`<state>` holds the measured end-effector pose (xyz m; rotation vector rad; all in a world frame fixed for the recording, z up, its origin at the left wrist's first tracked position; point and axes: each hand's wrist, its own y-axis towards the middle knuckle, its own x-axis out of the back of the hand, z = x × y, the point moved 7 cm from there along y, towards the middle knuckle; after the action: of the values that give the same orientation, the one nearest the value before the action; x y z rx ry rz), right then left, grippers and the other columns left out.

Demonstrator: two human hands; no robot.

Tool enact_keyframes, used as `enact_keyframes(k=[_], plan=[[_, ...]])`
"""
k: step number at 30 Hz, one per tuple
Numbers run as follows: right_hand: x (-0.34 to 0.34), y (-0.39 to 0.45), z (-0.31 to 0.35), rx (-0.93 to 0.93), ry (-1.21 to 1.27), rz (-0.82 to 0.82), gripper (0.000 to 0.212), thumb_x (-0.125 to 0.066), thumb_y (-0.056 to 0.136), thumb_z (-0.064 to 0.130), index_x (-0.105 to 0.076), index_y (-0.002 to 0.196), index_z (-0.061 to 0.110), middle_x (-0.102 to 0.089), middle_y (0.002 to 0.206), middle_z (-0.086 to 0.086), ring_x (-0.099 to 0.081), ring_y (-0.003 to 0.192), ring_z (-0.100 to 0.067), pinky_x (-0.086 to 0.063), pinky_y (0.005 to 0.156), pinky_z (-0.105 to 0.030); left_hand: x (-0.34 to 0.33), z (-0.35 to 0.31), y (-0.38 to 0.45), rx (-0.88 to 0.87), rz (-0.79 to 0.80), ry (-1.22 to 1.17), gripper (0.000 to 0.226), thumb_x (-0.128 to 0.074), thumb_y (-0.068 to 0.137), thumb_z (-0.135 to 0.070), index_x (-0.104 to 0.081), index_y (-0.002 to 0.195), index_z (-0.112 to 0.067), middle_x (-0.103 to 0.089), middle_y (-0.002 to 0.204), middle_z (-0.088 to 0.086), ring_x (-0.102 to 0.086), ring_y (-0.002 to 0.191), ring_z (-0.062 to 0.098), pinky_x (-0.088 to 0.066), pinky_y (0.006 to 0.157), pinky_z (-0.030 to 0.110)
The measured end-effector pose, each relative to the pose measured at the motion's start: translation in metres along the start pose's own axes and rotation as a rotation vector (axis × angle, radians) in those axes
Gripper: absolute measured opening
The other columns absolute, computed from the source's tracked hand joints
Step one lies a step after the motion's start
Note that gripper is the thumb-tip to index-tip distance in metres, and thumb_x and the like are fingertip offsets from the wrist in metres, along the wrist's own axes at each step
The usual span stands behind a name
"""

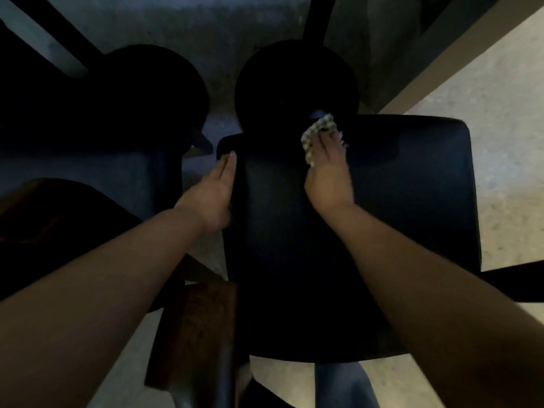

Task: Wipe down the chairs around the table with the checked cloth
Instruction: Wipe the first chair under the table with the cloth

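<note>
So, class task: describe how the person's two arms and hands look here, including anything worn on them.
Both forearms are bare all the way to the frame's lower edge: no sleeves show. The left hand and right hand wear no gloves, and no watch, bracelet or ring is visible, though the picture is dim and slightly blurred. Fingernail detail is too unclear to judge.

Looks like a dining or seating area, dimly lit. Dark upholstered chair (382,216) at centre frame, a second dark chair (88,172) at left, both drawn up near a pale surface (441,54) crossing the upper right. Speckled light stone floor (506,157) along the right edge.
</note>
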<state>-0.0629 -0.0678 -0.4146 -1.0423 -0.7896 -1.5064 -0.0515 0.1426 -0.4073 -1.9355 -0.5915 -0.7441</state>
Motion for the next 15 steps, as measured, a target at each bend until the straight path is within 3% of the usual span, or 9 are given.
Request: enact_keyframes(k=[2,5,8,10,13,15], plan=[[-0.014,-0.027,0.029,0.079,-0.015,0.018,0.061,-0.045,0.08,-0.008,-0.038,0.141,-0.003,-0.032,0.149,-0.024,-0.021,0.142,-0.04,-0.013,0.117,-0.049,0.004,-0.009,0.006,-0.037,0.016,0.066,0.107,-0.063,0.085,0.003,0.023,0.148,-0.013,0.013,0.162,0.009,-0.002,0.149,0.022,-0.019,0.119,0.031],[-0.037,-0.095,0.085,0.418,-0.014,0.108,0.053,-0.061,0.078,-0.006,-0.051,0.13,-0.007,-0.047,0.136,-0.03,-0.041,0.129,-0.047,-0.034,0.106,-0.056,0.012,-0.016,0.012,-0.054,0.018,0.143,0.104,-0.061,0.087,0.001,0.022,0.148,-0.01,0.013,0.161,0.011,0.0,0.15,0.023,-0.011,0.118,0.027],[-0.045,-0.141,0.099,0.673,0.071,0.287,0.047,-0.073,0.075,-0.003,-0.061,0.12,-0.005,-0.056,0.129,-0.025,-0.05,0.122,-0.044,-0.042,0.1,-0.056,0.017,-0.018,0.015,-0.053,0.006,0.186,0.101,-0.059,0.087,0.001,0.02,0.15,-0.008,0.012,0.162,0.012,0.0,0.149,0.024,-0.006,0.115,0.023],[-0.037,-0.138,0.088,0.754,0.052,0.319,0.041,-0.071,0.076,-0.002,-0.064,0.117,-0.004,-0.059,0.127,-0.023,-0.053,0.12,-0.042,-0.044,0.098,-0.055,0.016,-0.019,0.016,-0.05,0.008,0.214,0.103,-0.059,0.086,0.002,0.021,0.149,-0.01,0.013,0.162,0.01,0.002,0.149,0.023,-0.006,0.115,0.023],[-0.015,-0.101,0.046,0.702,0.007,0.25,0.041,-0.054,0.078,-0.006,-0.062,0.118,-0.006,-0.059,0.125,-0.025,-0.054,0.117,-0.045,-0.04,0.097,-0.058,0.013,-0.026,0.018,-0.054,0.041,0.202,0.108,-0.062,0.085,0.0,0.025,0.148,-0.013,0.013,0.162,0.009,0.0,0.149,0.023,-0.007,0.114,0.022],[0.006,-0.068,0.001,0.501,0.005,0.154,0.049,-0.054,0.076,-0.014,-0.056,0.125,-0.008,-0.051,0.132,-0.029,-0.046,0.125,-0.048,-0.035,0.106,-0.059,0.011,-0.036,0.018,-0.062,0.044,0.154,0.113,-0.065,0.084,-0.001,0.027,0.148,-0.019,0.012,0.162,0.007,-0.004,0.149,0.024,-0.012,0.115,0.026]])
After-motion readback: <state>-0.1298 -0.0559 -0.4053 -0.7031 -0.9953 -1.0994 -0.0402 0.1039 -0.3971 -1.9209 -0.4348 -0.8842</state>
